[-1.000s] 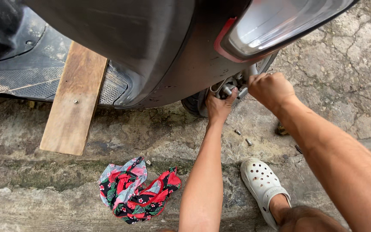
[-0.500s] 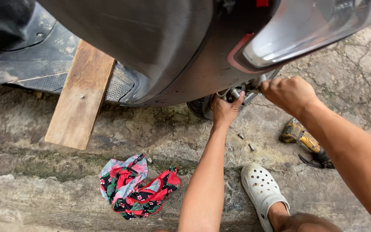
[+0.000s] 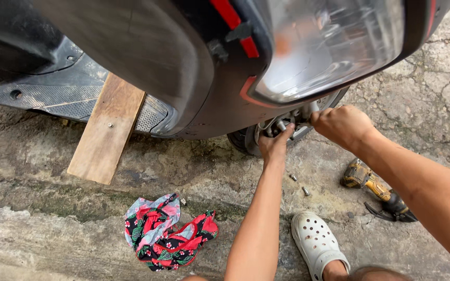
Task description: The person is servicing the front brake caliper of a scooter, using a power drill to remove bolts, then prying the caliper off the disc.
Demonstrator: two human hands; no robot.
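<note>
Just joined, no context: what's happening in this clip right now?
A person crouches behind a dark scooter, both bare hands at the hub of its rear wheel. The left hand presses on the metal fittings; the right hand grips a part beside them. A yellow power tool, two small bolts, a floral rag and a wooden plank lie on the cracked concrete.

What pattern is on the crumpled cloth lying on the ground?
The cloth is floral: red and pink on black, head view.

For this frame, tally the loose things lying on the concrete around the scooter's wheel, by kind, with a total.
Wooden plank: 1
Floral cloth: 1
Yellow power tool: 1
Small metal bolts: 2
White clog, worn on a foot: 1
Total: 6
</note>
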